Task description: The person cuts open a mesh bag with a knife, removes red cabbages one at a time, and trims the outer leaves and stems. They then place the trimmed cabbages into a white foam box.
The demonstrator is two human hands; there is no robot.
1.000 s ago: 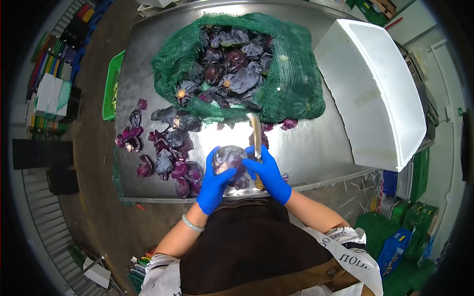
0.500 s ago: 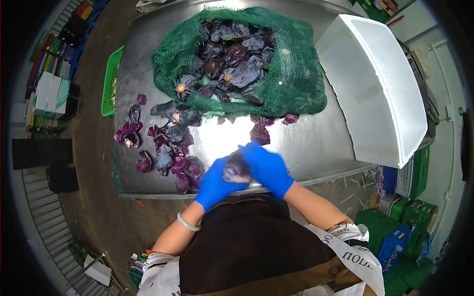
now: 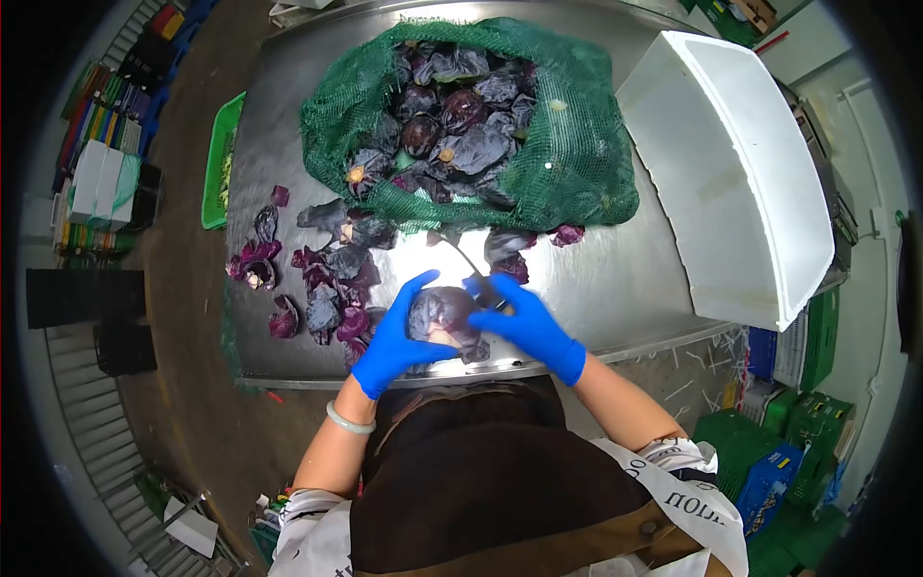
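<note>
A round purple cabbage (image 3: 442,317) rests in my left hand (image 3: 392,346), gloved in blue, its fingers curved around the left side. My right hand (image 3: 531,332), also in a blue glove, grips the dark handle of a knife (image 3: 488,291) just right of the cabbage. The thin blade points up and left, partly blurred. Beyond my hands, a green mesh sack (image 3: 577,125) lies open with several dark purple cabbages (image 3: 463,110) inside. Loose purple leaves (image 3: 322,308) lie to the left of my left hand.
The metal table (image 3: 615,279) has its near edge close to my apron. On its right stands a large white container (image 3: 731,173) with its opening towards the sack. A green crate (image 3: 219,163) is beyond the left edge. More crates (image 3: 760,471) stand low on the right.
My right hand has moved slightly right, off the cabbage, and the knife now shows. My left hand has shifted left, and more of the cabbage's surface is visible.
</note>
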